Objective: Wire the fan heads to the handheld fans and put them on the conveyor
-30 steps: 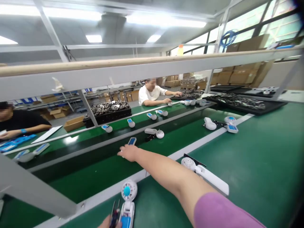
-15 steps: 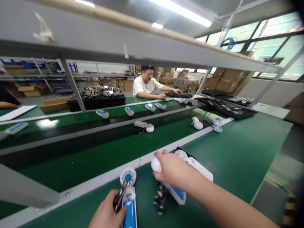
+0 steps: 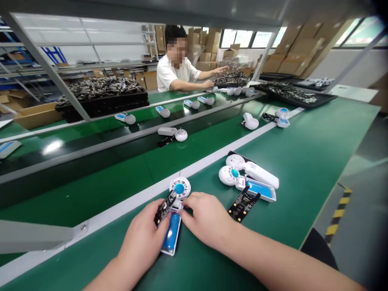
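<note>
Left hand [image 3: 144,232]'s pinching the circuit board [image 3: 163,211]; right hand [image 3: 208,217]'s grip touches the fan [image 3: 174,221], hold unclear. Board's probably light, brittle; we'd grab edges.

The handheld fan [image 3: 176,206] is coloured white, its hub [image 3: 179,188] light blue, its battery [image 3: 171,236] bright blue. The circuit board [image 3: 163,211] is finished in black, the workbench [image 3: 327,149] in green; the floor tape [image 3: 337,218] is striped yellow and black.
</note>
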`<state>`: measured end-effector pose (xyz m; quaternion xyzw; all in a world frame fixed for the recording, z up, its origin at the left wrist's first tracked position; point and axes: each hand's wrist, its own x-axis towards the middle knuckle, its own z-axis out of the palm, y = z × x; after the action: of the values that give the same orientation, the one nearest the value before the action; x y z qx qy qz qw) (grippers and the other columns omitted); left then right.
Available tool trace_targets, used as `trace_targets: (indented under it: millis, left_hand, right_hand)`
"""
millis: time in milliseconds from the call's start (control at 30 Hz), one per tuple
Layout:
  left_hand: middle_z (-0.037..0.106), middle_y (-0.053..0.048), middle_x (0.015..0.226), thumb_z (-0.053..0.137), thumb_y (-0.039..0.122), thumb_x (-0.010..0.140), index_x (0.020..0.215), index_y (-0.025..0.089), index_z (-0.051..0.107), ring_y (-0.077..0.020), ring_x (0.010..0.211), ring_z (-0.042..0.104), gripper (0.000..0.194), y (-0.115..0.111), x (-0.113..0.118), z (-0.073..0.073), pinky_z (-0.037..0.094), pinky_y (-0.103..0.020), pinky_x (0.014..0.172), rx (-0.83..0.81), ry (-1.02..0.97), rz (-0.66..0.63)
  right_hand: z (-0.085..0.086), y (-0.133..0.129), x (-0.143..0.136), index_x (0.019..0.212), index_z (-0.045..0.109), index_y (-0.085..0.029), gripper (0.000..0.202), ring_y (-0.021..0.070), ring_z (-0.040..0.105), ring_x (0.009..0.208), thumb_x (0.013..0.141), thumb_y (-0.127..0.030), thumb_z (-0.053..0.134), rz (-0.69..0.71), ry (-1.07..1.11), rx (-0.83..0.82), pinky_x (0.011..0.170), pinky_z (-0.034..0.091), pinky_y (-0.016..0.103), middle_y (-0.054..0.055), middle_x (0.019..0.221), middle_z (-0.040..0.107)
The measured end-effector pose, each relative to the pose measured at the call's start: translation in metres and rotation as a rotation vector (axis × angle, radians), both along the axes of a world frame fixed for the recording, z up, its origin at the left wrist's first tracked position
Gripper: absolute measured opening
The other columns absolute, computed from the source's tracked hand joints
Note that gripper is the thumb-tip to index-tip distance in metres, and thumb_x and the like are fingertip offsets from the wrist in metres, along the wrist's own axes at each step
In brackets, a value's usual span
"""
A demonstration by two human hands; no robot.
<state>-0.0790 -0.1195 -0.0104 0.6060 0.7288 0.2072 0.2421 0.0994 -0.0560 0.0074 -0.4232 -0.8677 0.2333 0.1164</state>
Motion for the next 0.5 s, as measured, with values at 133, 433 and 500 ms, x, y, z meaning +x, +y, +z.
trace_targets:
  millis: [133, 433, 500]
  left_hand:
    - [0.068, -0.006, 0.119, 0.057, 0.049, 0.084, 0.123, 0.025, 0.056, -0.0277, 0.106, 0.065, 0.046, -0.002, 0.002, -0.004, 0.051, -0.038, 0.088, 0.010, -0.015, 0.034]
    - [0.070, -0.006, 0.114, 0.051, 0.032, 0.084, 0.122, 0.024, 0.055, -0.0269, 0.104, 0.066, 0.040, -0.002, 0.002, -0.009, 0.050, -0.038, 0.087, 0.037, -0.065, 0.027]
    - [0.071, -0.006, 0.107, 0.050, 0.026, 0.082, 0.120, 0.023, 0.056, -0.0259, 0.098, 0.067, 0.038, -0.005, 0.003, -0.011, 0.051, -0.037, 0.084, 0.051, -0.070, 0.020]
  right_hand:
    - [-0.001, 0.012, 0.003, 0.096, 0.070, -0.018, 0.023, 0.0199, 0.064, 0.090, 0.094, -0.020, 0.048, 0.153, -0.035, 0.044, 0.083, 0.046, 0.030, 0.006, 0.094, 0.071]
    - [-0.004, 0.021, 0.014, 0.105, 0.069, -0.021, 0.026, 0.0201, 0.061, 0.098, 0.093, -0.015, 0.047, 0.389, -0.073, 0.054, 0.090, 0.046, 0.033, 0.006, 0.104, 0.068]
    - [-0.005, 0.020, 0.015, 0.106, 0.067, -0.021, 0.023, 0.0210, 0.060, 0.099, 0.094, -0.018, 0.048, 0.391, -0.103, 0.066, 0.090, 0.046, 0.034, 0.007, 0.104, 0.067]
